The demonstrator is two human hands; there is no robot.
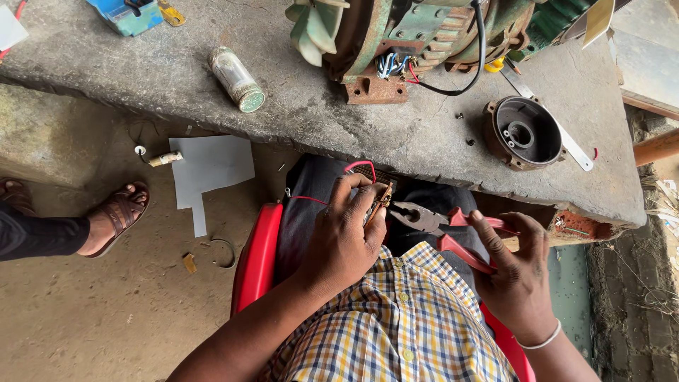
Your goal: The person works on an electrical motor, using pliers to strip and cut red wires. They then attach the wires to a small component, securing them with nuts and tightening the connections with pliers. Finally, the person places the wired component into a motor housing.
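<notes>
My left hand [346, 237] is closed around a small brownish part [382, 200] with red wires [359, 165] looping out of it, held over my lap. My right hand [515, 272] grips red-handled pliers [433, 221], whose grey jaws point left and almost touch the small part. I sit on a red chair [253, 260] in a checked shirt, right up against a concrete slab [170, 78].
On the slab stand a green rusty electric motor [417, 32] with a black cable, a round motor end cover [522, 132], a glass jar [235, 78] on its side, a flat metal strip [566, 138], and a blue tool [127, 14]. Another person's sandalled foot [117, 216] rests at left, near white paper [209, 166].
</notes>
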